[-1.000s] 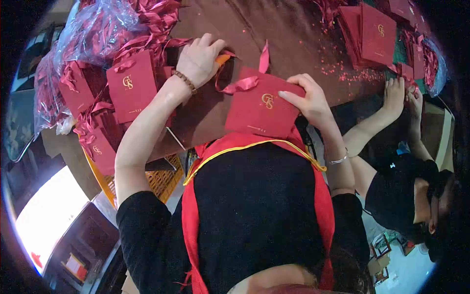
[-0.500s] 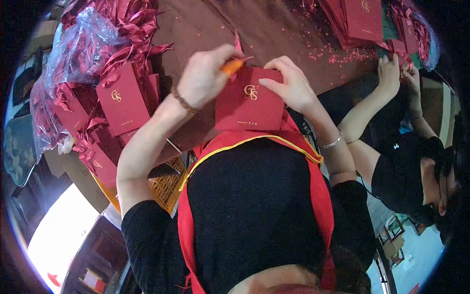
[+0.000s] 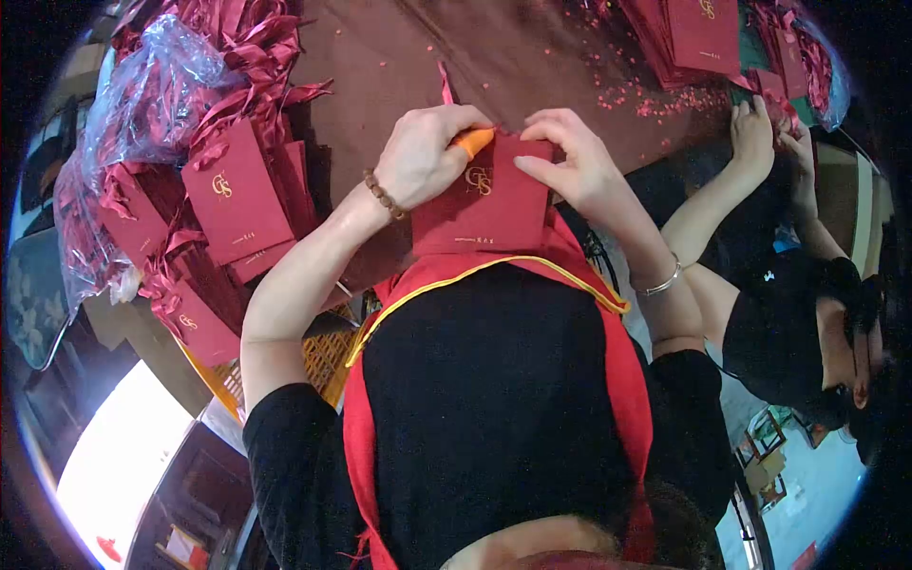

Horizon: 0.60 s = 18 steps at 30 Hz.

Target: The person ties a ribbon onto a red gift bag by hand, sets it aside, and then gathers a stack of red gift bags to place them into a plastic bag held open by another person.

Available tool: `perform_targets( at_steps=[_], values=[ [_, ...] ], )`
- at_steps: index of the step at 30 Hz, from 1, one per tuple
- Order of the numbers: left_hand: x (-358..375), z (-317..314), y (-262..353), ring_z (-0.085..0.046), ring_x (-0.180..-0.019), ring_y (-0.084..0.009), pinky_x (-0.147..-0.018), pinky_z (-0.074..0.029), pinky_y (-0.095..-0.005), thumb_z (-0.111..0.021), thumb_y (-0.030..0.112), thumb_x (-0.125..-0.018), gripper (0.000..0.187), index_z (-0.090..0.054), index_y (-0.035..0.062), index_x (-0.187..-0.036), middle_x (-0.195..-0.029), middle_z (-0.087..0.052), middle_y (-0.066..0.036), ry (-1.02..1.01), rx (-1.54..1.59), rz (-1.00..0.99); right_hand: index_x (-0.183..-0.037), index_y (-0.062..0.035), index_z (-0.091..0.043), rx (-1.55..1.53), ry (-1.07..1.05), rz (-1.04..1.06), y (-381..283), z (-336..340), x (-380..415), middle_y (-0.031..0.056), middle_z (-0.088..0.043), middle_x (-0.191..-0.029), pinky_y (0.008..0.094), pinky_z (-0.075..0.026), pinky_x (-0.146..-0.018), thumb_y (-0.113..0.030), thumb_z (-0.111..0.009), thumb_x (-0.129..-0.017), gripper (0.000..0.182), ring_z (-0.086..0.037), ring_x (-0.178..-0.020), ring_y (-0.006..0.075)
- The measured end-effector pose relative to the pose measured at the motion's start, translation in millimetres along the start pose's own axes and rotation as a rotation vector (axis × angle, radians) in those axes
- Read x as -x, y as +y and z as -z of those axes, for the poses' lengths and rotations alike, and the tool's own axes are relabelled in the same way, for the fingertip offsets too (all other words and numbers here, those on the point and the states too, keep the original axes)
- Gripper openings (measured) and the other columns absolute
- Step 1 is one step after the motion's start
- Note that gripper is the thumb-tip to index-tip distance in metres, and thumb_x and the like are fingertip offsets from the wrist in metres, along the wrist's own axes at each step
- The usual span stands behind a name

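A dark red paper bag [image 3: 465, 214] with gold lettering stands in front of my torso. My left hand [image 3: 427, 157] is pinched at its top edge, closed on a red ribbon [image 3: 503, 131]. An orange piece [image 3: 474, 142], which looks like a thumb cover, sits at that hand's thumb. My right hand [image 3: 575, 166] grips the upper right corner of the bag, thumb in front and fingers curled over the top. Another ribbon end [image 3: 445, 84] sticks up beyond my left hand. The fingertips partly hide the ribbon and the bag's top edge.
Red bags [image 3: 237, 195] with ribbons and clear plastic wrap [image 3: 161, 81] are heaped at left. More bags [image 3: 703, 43] lie at upper right, near scattered red bits [image 3: 655, 103] on the brown tabletop [image 3: 380, 47]. A co-worker's hands [image 3: 755, 138] hold ribbon at right.
My left hand has moved right and slightly down, bringing the orange piece to the middle of the bag's top edge. My right hand stays at the corner, its fingers a little more curled.
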<state>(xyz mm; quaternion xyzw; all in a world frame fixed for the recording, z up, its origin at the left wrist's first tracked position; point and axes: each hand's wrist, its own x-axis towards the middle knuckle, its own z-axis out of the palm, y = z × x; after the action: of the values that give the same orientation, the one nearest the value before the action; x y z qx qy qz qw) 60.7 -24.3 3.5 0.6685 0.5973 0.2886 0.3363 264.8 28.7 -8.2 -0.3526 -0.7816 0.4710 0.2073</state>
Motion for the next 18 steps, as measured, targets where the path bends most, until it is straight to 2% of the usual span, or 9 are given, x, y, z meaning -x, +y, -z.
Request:
perform_targets(
  at_steps=[2, 3, 4, 6, 7, 8, 13, 15, 18],
  values=[
    [2.6, -0.9, 5.7, -0.060, -0.081, -0.0320, -0.071, -0.048, -0.0373, -0.055, 0.009, -0.077, 0.017, -0.062, 0.0021, -0.091, -0.087, -0.062, -0.016, 0.128, 0.021, -0.015, -0.092, 0.0008, -0.057, -0.175, -0.141, -0.240, 7.0, 0.5, -1.5, 0.0178, -0.059, -0.090, 0.0342, -0.046, -0.071, -0.020, -0.062, -0.076, 0.027, -0.060, -0.079, 0.0257],
    [4.9, -0.4, 8.7, -0.060, -0.080, -0.0321, -0.071, -0.048, -0.0372, -0.056, 0.009, -0.076, 0.017, -0.062, 0.0021, -0.091, -0.086, -0.062, -0.016, 0.137, -0.026, -0.049, -0.091, 0.0024, -0.056, -0.185, -0.151, -0.297, 2.5, 2.1, -0.8, 0.0177, -0.062, -0.079, 0.0331, -0.047, -0.066, -0.020, -0.061, -0.077, 0.027, -0.061, -0.072, 0.0241],
    [7.9, -0.2, 11.5, -0.060, -0.080, -0.0322, -0.071, -0.048, -0.0370, -0.056, 0.009, -0.076, 0.017, -0.062, 0.0021, -0.090, -0.085, -0.062, -0.016, 0.148, -0.073, -0.081, -0.091, 0.0024, -0.056, -0.185, -0.147, -0.301, -3.0, 4.6, -1.4, 0.0177, -0.062, -0.079, 0.0331, -0.047, -0.066, -0.020, -0.061, -0.077, 0.027, -0.061, -0.072, 0.0241],
    [17.2, -4.5, 19.6, -0.059, -0.080, -0.0321, -0.071, -0.047, -0.0371, -0.054, 0.008, -0.076, 0.017, -0.061, 0.0024, -0.091, -0.084, -0.061, -0.016, 0.079, -0.151, -0.052, -0.093, 0.0011, -0.056, -0.090, -0.158, -0.298, -11.0, 7.8, -3.1, 0.0024, -0.057, -0.068, 0.0200, -0.040, -0.053, -0.013, -0.061, -0.081, 0.019, -0.050, -0.060, 0.0035],
    [21.4, -8.3, 22.0, -0.059, -0.081, -0.0321, -0.071, -0.047, -0.0361, -0.054, 0.007, -0.077, 0.018, -0.061, 0.0022, -0.093, -0.085, -0.061, -0.017, 0.040, -0.166, -0.037, -0.093, 0.0011, -0.056, -0.091, -0.161, -0.298, -10.5, 6.7, -3.6, 0.0024, -0.057, -0.068, 0.0200, -0.040, -0.053, -0.013, -0.061, -0.081, 0.019, -0.050, -0.060, 0.0035],
    [23.9, -11.5, 25.5, -0.059, -0.080, -0.0329, -0.070, -0.047, -0.0389, -0.053, 0.007, -0.076, 0.015, -0.060, 0.0025, -0.089, -0.084, -0.060, -0.017, 0.019, -0.205, -0.034, -0.094, 0.0011, -0.056, -0.084, -0.150, -0.280, -9.4, 5.2, -4.7, 0.0025, -0.057, -0.067, 0.0200, -0.040, -0.052, -0.014, -0.061, -0.081, 0.020, -0.049, -0.060, 0.0034],
    [22.9, -24.5, 23.9, -0.059, -0.076, -0.0320, -0.065, -0.046, -0.0406, -0.055, 0.013, -0.078, 0.011, -0.060, 0.0048, -0.084, -0.079, -0.060, -0.015, 0.061, -0.307, 0.009, -0.095, 0.0008, -0.056, -0.148, -0.109, -0.203, -8.6, -0.2, -3.3, 0.0031, -0.058, -0.068, 0.0207, -0.040, -0.052, -0.014, -0.060, -0.081, 0.021, -0.050, -0.061, 0.0037],
    [20.5, -25.2, 23.9, -0.059, -0.074, -0.0321, -0.064, -0.046, -0.0405, -0.056, 0.017, -0.079, 0.014, -0.061, 0.0047, -0.083, -0.077, -0.061, -0.014, 0.085, -0.317, 0.045, -0.095, 0.0014, -0.056, -0.086, -0.128, -0.233, -17.0, 4.2, -3.5, 0.0158, -0.061, -0.082, 0.0324, -0.046, -0.064, -0.015, -0.061, -0.076, 0.025, -0.059, -0.072, 0.0229],
    [16.4, -21.2, 26.2, -0.060, -0.074, -0.0330, -0.064, -0.046, -0.0406, -0.056, 0.019, -0.078, 0.015, -0.061, 0.0045, -0.083, -0.077, -0.062, -0.015, 0.015, -0.232, 0.150, -0.094, 0.0004, -0.056, -0.088, -0.047, -0.113, -5.7, -4.3, -0.4, 0.0152, -0.058, -0.084, 0.0335, -0.045, -0.066, -0.015, -0.062, -0.076, 0.024, -0.058, -0.074, 0.0266]
  ],
)
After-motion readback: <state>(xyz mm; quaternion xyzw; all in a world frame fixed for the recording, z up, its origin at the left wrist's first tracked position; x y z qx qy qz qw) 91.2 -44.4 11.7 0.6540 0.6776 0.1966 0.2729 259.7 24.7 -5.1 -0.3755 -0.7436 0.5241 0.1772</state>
